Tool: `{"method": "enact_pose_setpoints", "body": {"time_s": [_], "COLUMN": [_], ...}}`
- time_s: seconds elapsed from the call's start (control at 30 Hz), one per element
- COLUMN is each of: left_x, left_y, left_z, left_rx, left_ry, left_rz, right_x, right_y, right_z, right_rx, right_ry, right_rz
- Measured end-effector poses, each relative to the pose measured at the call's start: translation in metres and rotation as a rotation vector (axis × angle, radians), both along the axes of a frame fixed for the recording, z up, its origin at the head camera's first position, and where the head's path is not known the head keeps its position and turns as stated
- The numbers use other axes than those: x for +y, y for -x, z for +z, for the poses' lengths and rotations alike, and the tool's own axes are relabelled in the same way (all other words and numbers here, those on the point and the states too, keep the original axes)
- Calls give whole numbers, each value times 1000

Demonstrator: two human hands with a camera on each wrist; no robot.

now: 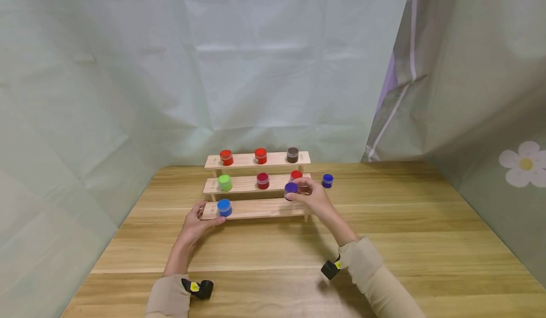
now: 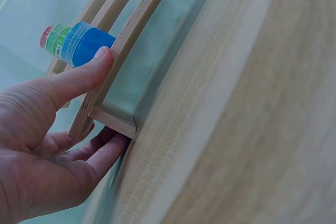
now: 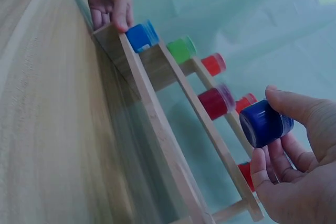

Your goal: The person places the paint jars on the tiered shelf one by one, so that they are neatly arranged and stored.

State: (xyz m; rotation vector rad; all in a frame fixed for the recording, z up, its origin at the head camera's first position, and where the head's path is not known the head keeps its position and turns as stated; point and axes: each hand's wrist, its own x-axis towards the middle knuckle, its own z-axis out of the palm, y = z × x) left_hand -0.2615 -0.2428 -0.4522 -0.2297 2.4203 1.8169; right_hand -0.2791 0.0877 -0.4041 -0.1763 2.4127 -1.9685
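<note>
My right hand (image 1: 316, 198) pinches a small dark blue paint jar (image 3: 261, 123) between thumb and fingers. In the head view this jar is above the right part of the lowest step of a three-step wooden display rack (image 1: 256, 209). My left hand (image 1: 196, 224) grips the rack's lower left end, its thumb along the front edge and its fingers round the end near the leg. A light blue jar (image 1: 224, 207) stands on that step beside the left thumb. Partly hidden behind the right hand is a red jar (image 1: 296, 176) on the middle step.
The middle step also bears a green jar (image 1: 224, 183) and a dark red jar (image 1: 262, 181). On the top step stand two red jars (image 1: 226, 157) and a dark brown one (image 1: 292, 155). Another blue jar (image 1: 327, 180) is on the wooden table (image 1: 405, 223), right of the rack.
</note>
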Motion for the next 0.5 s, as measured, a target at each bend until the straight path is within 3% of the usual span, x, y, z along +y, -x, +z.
{"method": "enact_pose_setpoints", "body": {"time_s": [0.5], "left_x": [0], "left_y": [0], "left_z": [0], "left_rx": [-10], "left_ry": [13], "left_rz": [8], "right_x": [-22], "right_y": [-2], "right_z": [-11], "right_rx": [11], "right_ry": [-15], "right_rz": [41]}}
